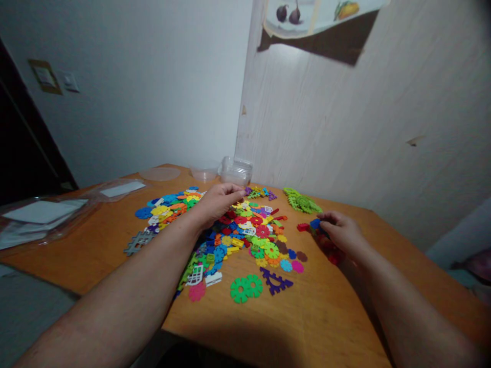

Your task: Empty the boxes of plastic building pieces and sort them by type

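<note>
My left hand (221, 201) is over a mixed pile of plastic building pieces (263, 231), fingers drawn together at the tips. Whether a small piece is between them is hidden. To the right of the pile, my right hand (343, 231) is closed on a blue building brick (315, 224) between thumb and fingers. A red brick (303, 227) lies just left of it, and more red pieces (333, 255) are partly hidden below the hand. Nearer the front edge are green notched discs (241, 290) and a purple toothed triangle (275, 281).
Lime-green pieces (302, 200) are grouped at the back right. Clear plastic containers (236, 171) stand by the wall, with a round lid (160, 174) to their left. Plastic bags with white cards (42, 210) lie at the table's left. A grey lattice piece (138, 243) borders the pile.
</note>
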Available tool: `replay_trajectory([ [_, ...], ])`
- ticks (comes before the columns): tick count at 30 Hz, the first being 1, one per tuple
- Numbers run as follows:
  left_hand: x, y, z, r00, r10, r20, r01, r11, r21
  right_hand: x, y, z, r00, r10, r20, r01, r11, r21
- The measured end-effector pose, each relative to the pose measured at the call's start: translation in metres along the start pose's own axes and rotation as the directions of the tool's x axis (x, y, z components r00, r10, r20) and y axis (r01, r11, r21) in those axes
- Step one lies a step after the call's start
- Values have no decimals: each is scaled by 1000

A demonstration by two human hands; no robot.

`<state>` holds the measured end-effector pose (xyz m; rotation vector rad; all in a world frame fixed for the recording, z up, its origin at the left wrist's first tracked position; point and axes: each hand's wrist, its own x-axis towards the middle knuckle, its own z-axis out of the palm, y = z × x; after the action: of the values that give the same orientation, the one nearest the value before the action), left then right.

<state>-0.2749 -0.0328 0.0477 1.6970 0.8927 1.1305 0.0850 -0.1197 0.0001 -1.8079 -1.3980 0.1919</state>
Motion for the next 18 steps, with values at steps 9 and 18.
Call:
replay_trajectory([
  [9, 1, -1, 0, 999, -5, -39, 4, 1000, -22, -16, -22, -23, 947, 322, -9, -302, 898, 319],
  [18, 4, -5, -2, 998, -9, -57, 8, 1000, -21, -2, 6, -14, 977, 215, -13, -215, 977, 1],
])
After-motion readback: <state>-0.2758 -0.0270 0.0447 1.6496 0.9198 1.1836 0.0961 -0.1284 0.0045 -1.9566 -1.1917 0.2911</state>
